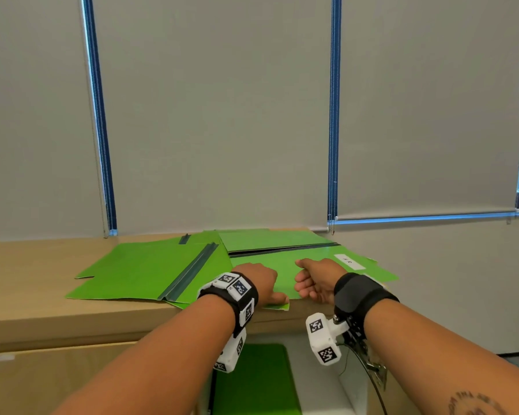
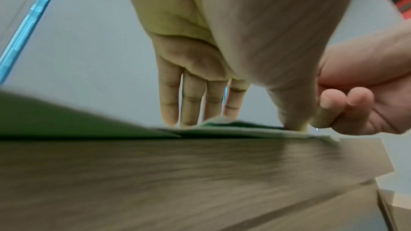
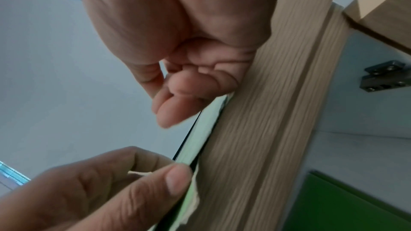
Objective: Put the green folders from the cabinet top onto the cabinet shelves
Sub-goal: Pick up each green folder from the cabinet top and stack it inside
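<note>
Cabinet top (image 1: 27, 283): a wood-grain worktop running along the wall under grey blinds (image 1: 210, 115); several green folders lie spread over it.
Left folder (image 1: 138, 271): lies opened flat on the worktop, left of both hands, with a dark spine strip (image 1: 189, 271) running down its middle.
Back folders (image 1: 270, 239): more green sheets overlap near the wall, behind the hands.
Left hand (image 1: 259, 281): palm down on the near edge of the front folder; in the left wrist view the four fingers (image 2: 191, 101) reach out straight onto the green sheet and the thumb presses down at its edge. This grip is flat and spread, closed round nothing.
Front folder (image 1: 309, 265): lies on the worktop under both hands, its near edge just over the front lip of the cabinet; a white label (image 1: 349, 261) sits near its right end.
Right hand (image 1: 313, 278): just beside the left one, over the same folder edge, fingers curled in toward the palm. The right wrist view shows the curled fingers (image 3: 177, 108) touching the folder's edge, but whether this grip actually has hold of it I cannot tell.
Shelf folder (image 1: 253, 381): one green folder lies below the worktop, inside the cabinet.
Hinge (image 3: 387, 75): a metal door hinge shows inside the cabinet in the right wrist view.
</note>
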